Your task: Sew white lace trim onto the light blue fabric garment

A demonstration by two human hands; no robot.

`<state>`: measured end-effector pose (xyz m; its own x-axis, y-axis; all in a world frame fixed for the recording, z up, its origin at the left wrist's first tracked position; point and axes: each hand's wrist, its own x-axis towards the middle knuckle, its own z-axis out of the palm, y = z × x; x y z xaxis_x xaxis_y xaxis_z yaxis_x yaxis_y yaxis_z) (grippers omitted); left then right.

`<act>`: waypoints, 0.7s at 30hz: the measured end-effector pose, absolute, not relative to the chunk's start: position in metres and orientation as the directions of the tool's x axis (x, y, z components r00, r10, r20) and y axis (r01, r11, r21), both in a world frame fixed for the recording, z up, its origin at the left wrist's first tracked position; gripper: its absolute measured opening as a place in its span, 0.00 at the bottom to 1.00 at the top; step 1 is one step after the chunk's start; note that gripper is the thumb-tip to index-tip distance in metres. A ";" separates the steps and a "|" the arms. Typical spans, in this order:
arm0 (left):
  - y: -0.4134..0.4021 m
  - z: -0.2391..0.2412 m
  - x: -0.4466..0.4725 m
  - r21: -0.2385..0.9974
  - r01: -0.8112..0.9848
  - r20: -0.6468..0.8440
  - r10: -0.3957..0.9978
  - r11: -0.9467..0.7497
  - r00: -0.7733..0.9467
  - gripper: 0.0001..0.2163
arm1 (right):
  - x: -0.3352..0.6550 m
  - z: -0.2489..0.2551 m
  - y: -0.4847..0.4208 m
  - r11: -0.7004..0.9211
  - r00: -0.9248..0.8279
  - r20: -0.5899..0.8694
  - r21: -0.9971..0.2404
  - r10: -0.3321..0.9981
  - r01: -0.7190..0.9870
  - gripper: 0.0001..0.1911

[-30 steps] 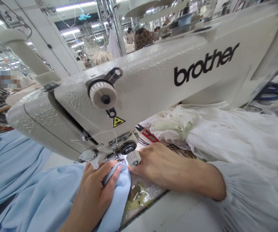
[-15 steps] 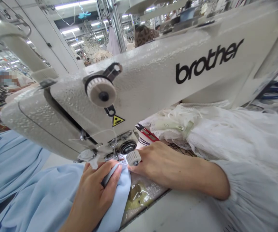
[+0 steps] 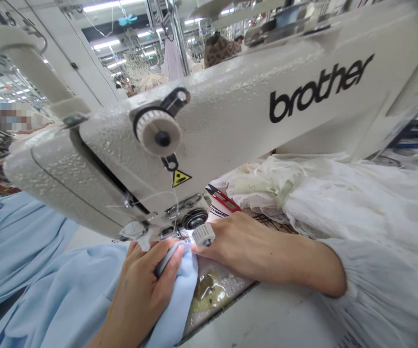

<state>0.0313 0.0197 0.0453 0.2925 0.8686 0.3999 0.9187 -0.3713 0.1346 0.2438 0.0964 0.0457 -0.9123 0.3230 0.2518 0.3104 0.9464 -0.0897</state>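
Note:
Light blue fabric (image 3: 183, 285) runs under the head of a white sewing machine (image 3: 231, 140), its upper edge close to the presser foot (image 3: 180, 233). My left hand (image 3: 141, 285) pinches a fold of this fabric between thumb and fingers, just in front of the foot. From the other side, my right hand (image 3: 240, 244) reaches in and is closed at the fabric's right edge. A ribbed white knob (image 3: 203, 235) and the machine head hide part of its fingertips. Thread hangs down the machine front to the needle area.
Red thread snips (image 3: 225, 198) lie behind my right hand. White lacy cloth (image 3: 339, 193) is heaped under the machine arm. More blue fabric spreads at left. Blue loops (image 3: 414, 134) show at far right. A person (image 3: 27, 121) sits in the background at left.
The machine appears slightly further right and a little higher in view, as the camera has shifted. Both hands keep nearly the same place and grip on the blue fabric.

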 end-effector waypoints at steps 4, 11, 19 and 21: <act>0.020 0.046 0.030 0.116 0.920 0.396 0.867 -0.375 0.304 0.14 | 0.243 0.047 0.098 0.948 -0.921 0.227 -0.099 0.318 0.303 0.05; 0.018 0.041 0.028 0.067 0.913 0.379 0.857 -0.403 0.350 0.06 | 0.245 0.049 0.098 0.946 -0.914 0.245 -0.107 0.323 0.306 0.06; 0.016 0.038 0.024 0.013 0.845 0.403 0.776 -0.535 0.486 0.09 | 0.244 0.050 0.100 0.936 -0.920 0.211 -0.198 0.332 0.292 0.07; 0.017 0.039 0.024 -0.028 0.824 0.388 0.754 -0.566 0.531 0.09 | 0.245 0.049 0.101 0.942 -0.918 0.236 -0.186 0.320 0.280 0.07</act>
<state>0.0245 0.0173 0.0393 0.5307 0.7537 0.3877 0.8241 -0.5657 -0.0283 0.2449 0.1014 0.0493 -0.9177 0.3199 0.2357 0.2804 0.9417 -0.1861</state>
